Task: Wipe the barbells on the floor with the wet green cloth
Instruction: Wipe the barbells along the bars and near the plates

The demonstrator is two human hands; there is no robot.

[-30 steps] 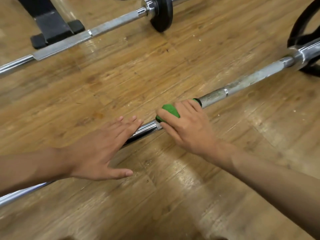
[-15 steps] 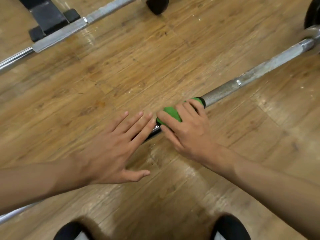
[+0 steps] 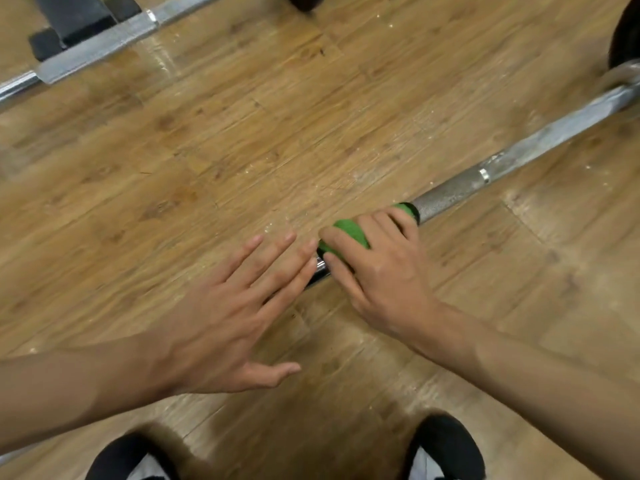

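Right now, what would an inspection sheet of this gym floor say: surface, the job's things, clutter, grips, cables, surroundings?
Surface: wooden plank floor, worn, with pale specks.
Job's things: near barbell lying on it, shaft dull and blotchy toward the right; green cloth wrapped round the shaft; far barbell at top left.
Clutter: nothing seen.
Grips: right hand grips the cloth on the shaft; left hand flat, fingers straight, over the shaft beside it.
Cables: nothing seen.
Surroundings: black stand foot, black weight plate, the person's black shoes.
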